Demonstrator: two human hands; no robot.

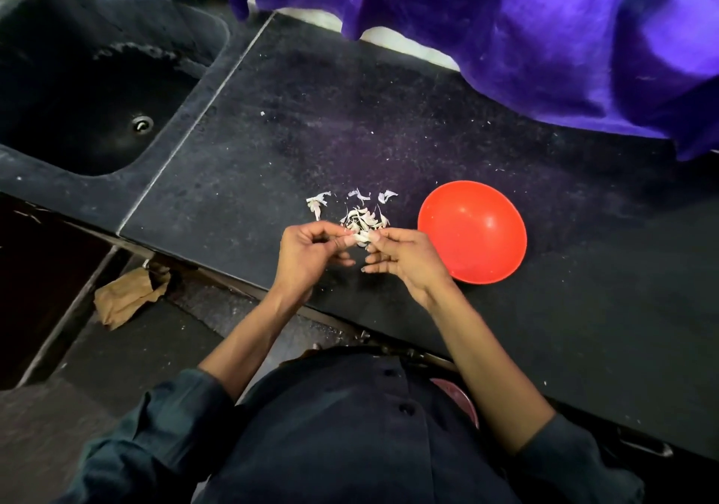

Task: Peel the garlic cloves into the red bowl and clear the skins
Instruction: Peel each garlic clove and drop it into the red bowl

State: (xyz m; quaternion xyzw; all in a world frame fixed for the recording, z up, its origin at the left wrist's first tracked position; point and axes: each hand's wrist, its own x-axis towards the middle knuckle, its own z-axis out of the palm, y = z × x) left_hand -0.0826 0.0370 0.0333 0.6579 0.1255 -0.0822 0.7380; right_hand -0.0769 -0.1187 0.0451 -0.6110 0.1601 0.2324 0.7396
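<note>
We have both hands raised just above the near edge of the black counter point(428, 122), fingertips meeting over a small pale garlic clove point(361, 236). Our left hand point(311, 254) has its fingers curled, thumb and forefinger pinching the clove's left end; our right hand point(404, 256) pinches the right end the same way, with its lower fingers loosely bent beneath. (The clove is so small between the fingertips that we cannot tell how much skin is on it.)

Just beyond the hands, a little heap of white garlic skins point(363, 218) lies on the counter, with a few looser pieces scattered farther out: one to the left point(318, 203) and two on the far side point(373, 196). The red bowl point(472, 231) sits to the right of the heap, just beside our right hand but not touching it; what we see of its inside is plain red, and we cannot make out any cloves in it.

A purple velvet cloth point(525, 36) hangs over the far right of the counter. To the far left is a dark sink point(97, 106) with a metal drain point(141, 124). On the floor, near left, lies a crumpled brown paper bag point(128, 297). Our dark sleeves are rolled up to the elbows.
</note>
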